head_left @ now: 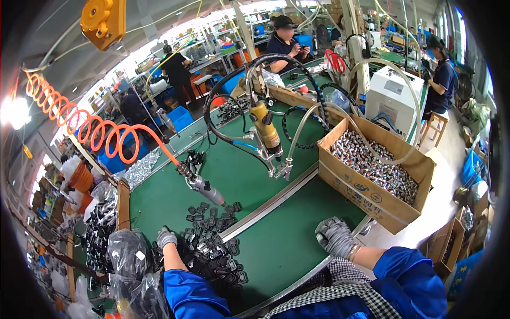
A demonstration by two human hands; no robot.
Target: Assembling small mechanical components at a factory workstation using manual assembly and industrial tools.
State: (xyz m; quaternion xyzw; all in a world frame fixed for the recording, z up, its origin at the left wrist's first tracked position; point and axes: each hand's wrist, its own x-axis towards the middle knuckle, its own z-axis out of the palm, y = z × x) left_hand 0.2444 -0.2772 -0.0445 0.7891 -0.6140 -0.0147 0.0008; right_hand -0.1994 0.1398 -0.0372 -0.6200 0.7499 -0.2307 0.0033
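Observation:
My left hand [167, 237], in a grey glove, is at the left side of a pile of small black plastic parts [211, 242] on the green work surface. Its fingers turn away and blur into the dark parts, so their grip is unclear. My right hand [336, 237], also gloved, rests low over the bare green surface near the right edge. Its fingers are curled in, hiding whatever may be inside. A grey pneumatic screwdriver [206, 190] hangs from an orange coiled hose just beyond the pile. Farther off, a yellow-bodied driver [266, 127] hangs above the table.
An open cardboard box [366, 194] full of small metallic pieces stands at the right. A metal rail [271, 206] crosses the table. Clear plastic bags [129, 255] crowd the left. Behind the box is a white machine [392, 98]. Other people [287, 42] work farther back.

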